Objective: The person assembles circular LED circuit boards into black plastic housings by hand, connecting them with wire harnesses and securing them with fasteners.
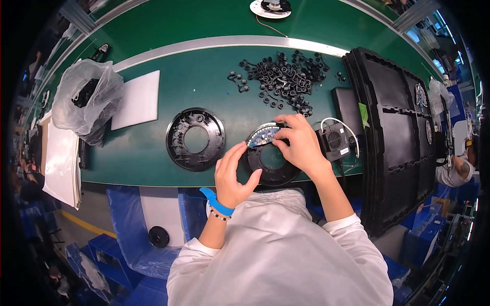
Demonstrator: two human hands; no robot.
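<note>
My right hand (301, 145) presses a curved blue circuit board (262, 135) onto a black plastic ring (273, 172) at the near edge of the green bench (148, 148). My left hand (232, 173) has its fingers spread, its fingertips touching the ring's left side and the end of the board. A blue wrist strap sits on my left wrist. A second black ring (195, 137) lies flat on the bench just left of my hands.
A heap of small black rubber parts (283, 76) lies behind the hands. A small black box with a white cable (337, 138) sits to the right, beside stacked black trays (398, 132). A white sheet (137, 99) and a plastic bag (87, 99) lie at left.
</note>
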